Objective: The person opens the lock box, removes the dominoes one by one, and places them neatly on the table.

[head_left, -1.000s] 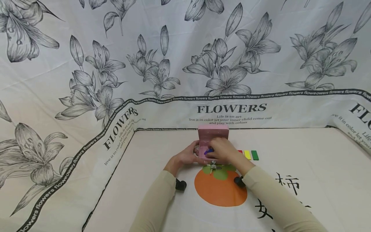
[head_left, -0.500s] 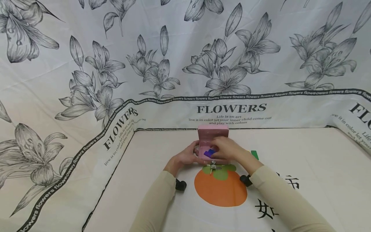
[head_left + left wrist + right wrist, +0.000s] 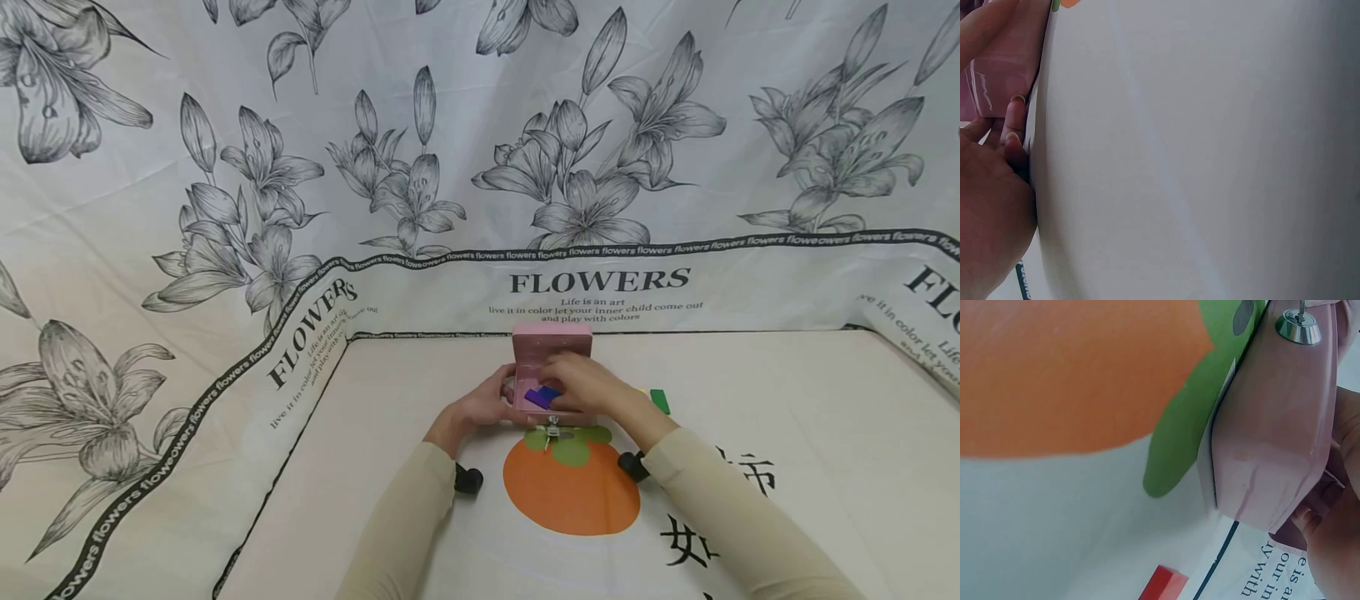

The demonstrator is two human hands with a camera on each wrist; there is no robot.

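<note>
A small pink box (image 3: 553,344) stands with its lid raised, a key in its front lock (image 3: 552,422). My left hand (image 3: 482,405) grips the left side of the box; in the left wrist view its fingers (image 3: 1015,119) curl against the pink wall. Inside lie a purple block (image 3: 537,398) and a blue block (image 3: 551,392). My right hand (image 3: 581,382) reaches in over the right wall, its fingertips pinching the blue block. The right wrist view hides those fingertips behind the box wall (image 3: 1266,437).
Right of the box, a green block (image 3: 659,402) lies on the white cloth, with a red block (image 3: 1165,584) nearer the box. A sliver of yellow shows behind the right hand. An orange persimmon print (image 3: 572,492) lies in front, and flowered fabric (image 3: 420,296) hangs behind.
Inside the box, the blue and purple blocks have shifted a little as my right fingers moved them. My right forearm has swung slightly right, covering the red block. My left hand holds still.
</note>
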